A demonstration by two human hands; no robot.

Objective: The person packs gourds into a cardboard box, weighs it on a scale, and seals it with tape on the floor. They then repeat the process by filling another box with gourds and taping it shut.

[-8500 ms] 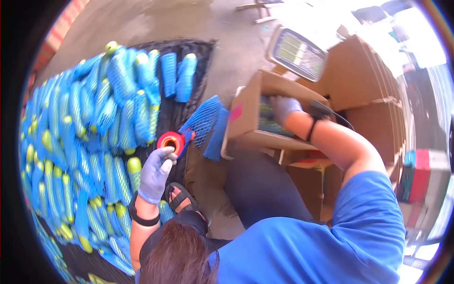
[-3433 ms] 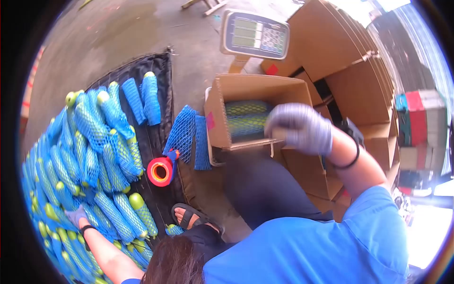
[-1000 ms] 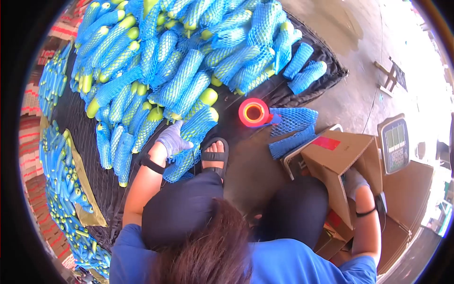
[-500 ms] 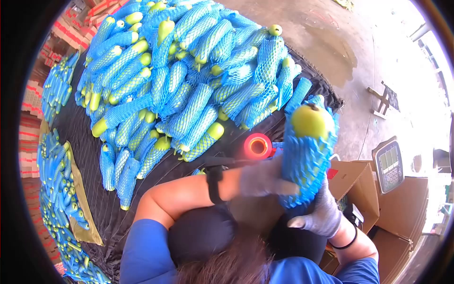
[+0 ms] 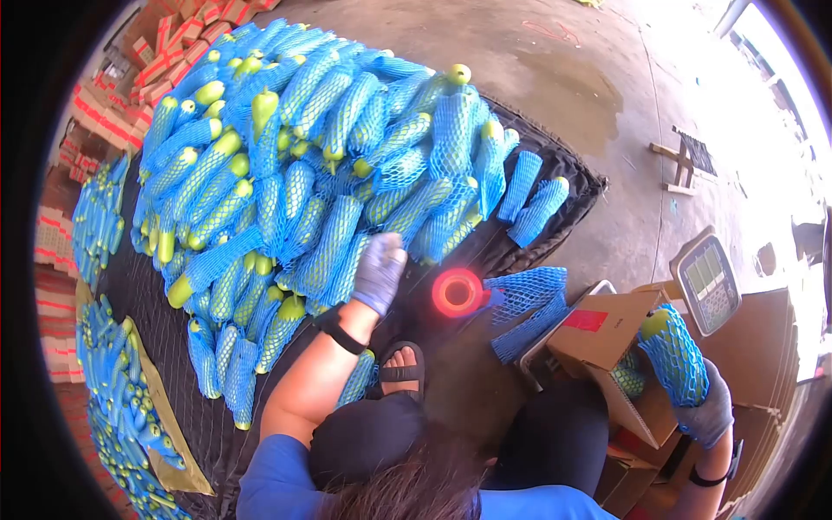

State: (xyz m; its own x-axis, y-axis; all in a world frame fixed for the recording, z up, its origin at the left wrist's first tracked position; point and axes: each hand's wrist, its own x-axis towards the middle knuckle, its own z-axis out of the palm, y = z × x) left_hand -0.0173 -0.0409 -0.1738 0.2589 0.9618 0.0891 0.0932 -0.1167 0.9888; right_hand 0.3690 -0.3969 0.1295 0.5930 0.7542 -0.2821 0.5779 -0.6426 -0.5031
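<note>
My right hand, in a grey glove with bare fingertips, holds a light green gourd in a blue foam net sleeve. It is tilted above an open cardboard box, where another netted gourd shows inside. My left hand, gloved the same way, is at the near edge of a large heap of netted gourds. Its fingers are curled over the end of one netted gourd, hiding that end.
A glowing red ring-shaped object is beside loose blue net sleeves. A digital scale display stands behind the boxes. The heap rests on a dark quilted sheet. A small stool and stacked cartons are farther off.
My hands have parted. The right hand has carried the netted gourd right to the box. The left hand has let it go and moved forward to the heap.
</note>
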